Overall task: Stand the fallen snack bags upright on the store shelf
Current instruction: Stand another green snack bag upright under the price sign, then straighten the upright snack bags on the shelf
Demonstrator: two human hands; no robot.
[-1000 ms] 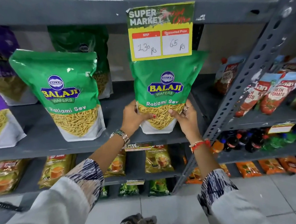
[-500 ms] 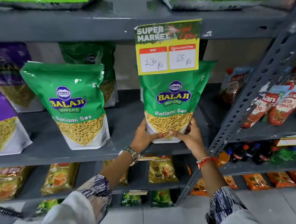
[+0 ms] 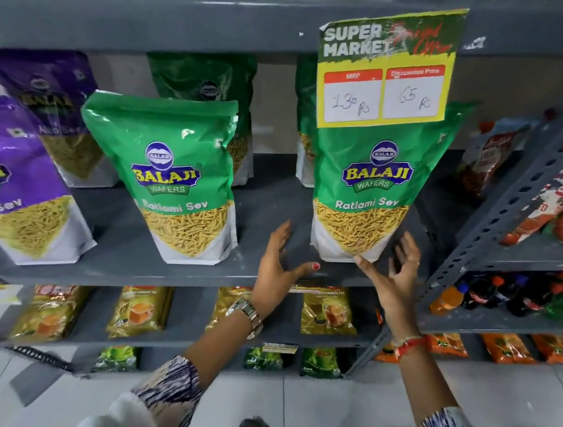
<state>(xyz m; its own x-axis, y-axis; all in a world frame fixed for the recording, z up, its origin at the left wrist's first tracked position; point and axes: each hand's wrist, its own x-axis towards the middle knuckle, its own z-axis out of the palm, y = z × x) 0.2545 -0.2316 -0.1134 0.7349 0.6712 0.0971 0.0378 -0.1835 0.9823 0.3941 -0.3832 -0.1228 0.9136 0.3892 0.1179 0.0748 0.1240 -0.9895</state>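
while the right-hand green sev bag (image 3: 368, 194) stands upright on the shelf (image 3: 261, 266) at two o'clock, both hands, left hand (image 3: 280, 265) and right hand (image 3: 392, 275), hover spread, gripping nothing; this looks like the release, and next comes checking for bags lying flat.

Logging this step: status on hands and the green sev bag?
Left hand open, off the bag. Right hand open, thumb tip at its base. Green Ratlami Sev bag upright on shelf. Price sign overlaps its top.

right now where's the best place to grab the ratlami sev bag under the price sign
Take the Ratlami Sev bag by its two lower side edges, coming from the front with the left hand and right hand. It stands upright at the shelf front, and the price sign covers its top.
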